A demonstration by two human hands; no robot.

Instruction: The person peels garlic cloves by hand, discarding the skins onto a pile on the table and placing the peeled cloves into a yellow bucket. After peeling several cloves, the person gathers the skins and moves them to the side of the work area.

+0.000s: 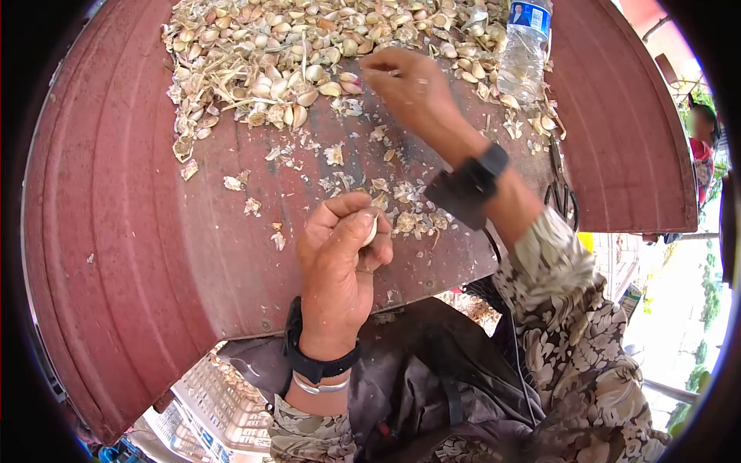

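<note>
My left hand (336,266) is above the near part of the reddish-brown table, its thumb and fingers closed around a pale garlic clove (371,231). Only one edge of that clove shows past the thumb. Farther forward, my right hand (415,89) hovers at the near edge of a wide heap of garlic cloves (270,58). Its fingers are curled together in a pinch, slightly blurred, and I cannot make out what is between them. Papery garlic skins (409,212) lie scattered between the two hands.
A clear plastic bottle (525,65) lies at the heap's right side. Dark-handled scissors (560,189) rest near the right sleeve. White plastic crates (231,405) stand below the table at lower left. A person (701,143) is at the far right.
</note>
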